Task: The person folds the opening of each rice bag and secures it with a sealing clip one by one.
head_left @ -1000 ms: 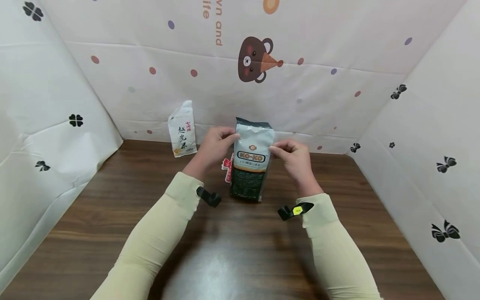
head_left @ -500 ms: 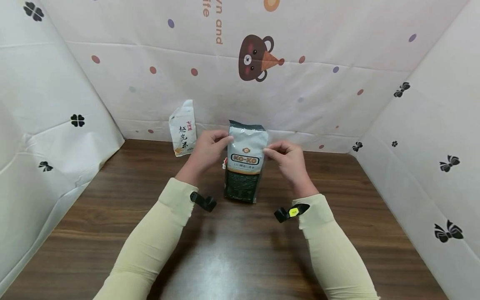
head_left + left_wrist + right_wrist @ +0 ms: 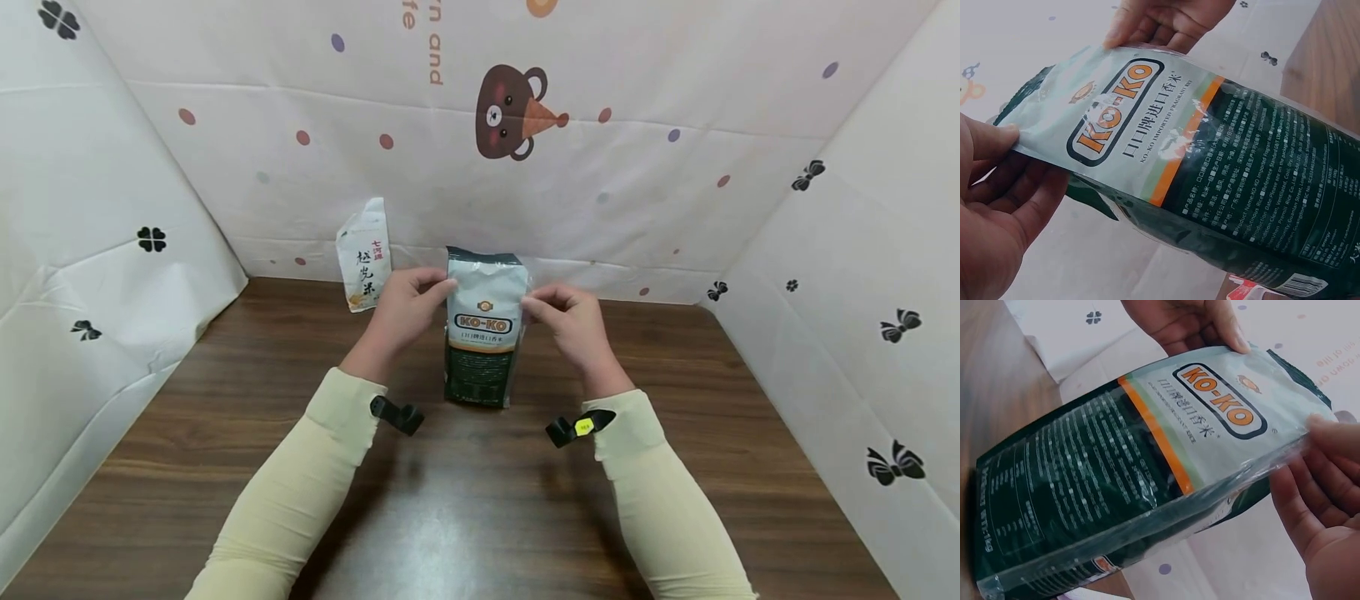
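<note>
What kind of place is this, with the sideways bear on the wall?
Probably a small recording booth set up indoors: patterned sheets close in three sides of a brown tabletop, and black devices are worn on both wrists.

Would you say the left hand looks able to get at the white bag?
Probably yes: the white bag is near the left hand, nothing visible between, though that hand pinches the KO-KO bag.

I am in a makeshift booth; what room lies around it I cannot tell. Creased white side sheets (image 3: 840, 283) with clovers (image 3: 152, 239) and bows (image 3: 896, 464), and a back sheet (image 3: 517, 204) with dots (image 3: 386, 142) and a sideways cartoon bear (image 3: 504, 113), wall in my wood-grain desk (image 3: 480, 500) on three sides.
</note>
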`<state>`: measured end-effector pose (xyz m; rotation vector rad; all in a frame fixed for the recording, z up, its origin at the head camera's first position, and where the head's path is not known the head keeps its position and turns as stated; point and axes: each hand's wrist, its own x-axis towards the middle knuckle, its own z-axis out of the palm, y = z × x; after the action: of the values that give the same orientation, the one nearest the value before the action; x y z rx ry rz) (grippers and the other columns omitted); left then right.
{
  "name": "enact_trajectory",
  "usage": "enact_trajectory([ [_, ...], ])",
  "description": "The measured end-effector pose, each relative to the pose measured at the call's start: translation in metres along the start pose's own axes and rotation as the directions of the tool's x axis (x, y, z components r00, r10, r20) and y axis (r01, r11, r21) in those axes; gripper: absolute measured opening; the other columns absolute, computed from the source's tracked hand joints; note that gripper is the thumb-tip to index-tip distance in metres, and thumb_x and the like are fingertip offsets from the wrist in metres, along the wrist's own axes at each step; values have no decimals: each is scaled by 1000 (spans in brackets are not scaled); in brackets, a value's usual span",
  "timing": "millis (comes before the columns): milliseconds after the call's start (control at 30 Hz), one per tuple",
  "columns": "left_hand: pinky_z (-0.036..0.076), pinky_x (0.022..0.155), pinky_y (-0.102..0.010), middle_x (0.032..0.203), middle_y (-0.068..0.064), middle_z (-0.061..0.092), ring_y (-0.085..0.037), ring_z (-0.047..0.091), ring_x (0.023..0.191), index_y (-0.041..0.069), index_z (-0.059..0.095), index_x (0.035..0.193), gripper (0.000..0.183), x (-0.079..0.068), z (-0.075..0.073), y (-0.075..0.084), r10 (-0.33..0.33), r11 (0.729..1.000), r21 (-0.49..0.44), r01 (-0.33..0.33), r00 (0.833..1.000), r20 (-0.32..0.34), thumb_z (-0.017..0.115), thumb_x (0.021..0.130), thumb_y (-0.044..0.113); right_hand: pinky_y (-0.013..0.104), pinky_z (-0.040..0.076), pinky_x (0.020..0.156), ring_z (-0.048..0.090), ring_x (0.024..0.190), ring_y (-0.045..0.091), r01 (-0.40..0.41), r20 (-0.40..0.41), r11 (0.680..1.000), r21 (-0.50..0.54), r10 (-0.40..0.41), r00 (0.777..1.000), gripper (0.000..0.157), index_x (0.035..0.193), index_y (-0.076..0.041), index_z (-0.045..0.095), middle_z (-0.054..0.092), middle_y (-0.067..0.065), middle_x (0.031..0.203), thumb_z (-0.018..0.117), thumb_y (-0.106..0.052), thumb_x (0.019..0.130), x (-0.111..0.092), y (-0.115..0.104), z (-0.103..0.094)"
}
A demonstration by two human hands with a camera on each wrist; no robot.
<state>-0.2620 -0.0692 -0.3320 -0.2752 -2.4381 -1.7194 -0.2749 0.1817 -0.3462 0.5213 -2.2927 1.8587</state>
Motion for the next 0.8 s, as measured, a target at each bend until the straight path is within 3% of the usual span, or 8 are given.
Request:
enact_trajectory([
  [200, 48, 87, -37, 113, -6, 69, -19, 57, 101, 11, 71, 112, 28, -4, 0, 2, 0, 1000, 7, 0, 1000, -20, 61, 96, 32, 29, 56, 79, 64, 83, 17, -3, -63, 1000, 25, 5, 998, 29, 98, -7, 71, 67, 0, 88, 71, -34, 88, 2, -2, -3],
  [333, 48, 87, -37, 111, -8, 69, -20, 57, 101, 9, 71, 110, 27, -6, 0, 3, -5, 1000, -15, 5, 1000, -30, 63, 95, 29, 27, 54, 83, 61, 95, 18, 17, -82, 1000, 15, -15, 997, 34, 112, -9, 67, 65, 5, 105, 70, -35, 89, 5, -4, -4],
  [567, 49, 86, -37, 109, -9, 69, -20, 59, 100, 7, 72, 107, 26, -8, 1, 4, 5, 1000, -12, -6, 999, -51, 64, 94, 28, 42, 41, 107, 47, 132, 20, 8, 117, 999, -42, -3, 993, 54, 139, -20, 52, 50, 4, 143, 70, -33, 89, 16, -7, -3],
  [700, 50, 86, -37, 110, -9, 69, -19, 59, 101, 7, 72, 107, 25, -10, 3, 5, 0, 1000, -26, -2, 999, -55, 65, 94, 27, 47, 38, 109, 42, 137, 22, -36, 177, 997, -72, 49, 983, 61, 142, -26, 48, 43, 2, 150, 72, -36, 87, 20, -9, -1],
  [800, 50, 87, -37, 110, -11, 70, -19, 60, 102, 6, 72, 108, 26, -11, 6, 5, 3, 999, -33, -5, 999, -55, 65, 94, 27, 46, 43, 104, 50, 128, 24, -55, 203, 997, -55, 65, 977, 61, 141, -24, 49, 49, 5, 144, 73, -35, 86, 21, -8, 0],
])
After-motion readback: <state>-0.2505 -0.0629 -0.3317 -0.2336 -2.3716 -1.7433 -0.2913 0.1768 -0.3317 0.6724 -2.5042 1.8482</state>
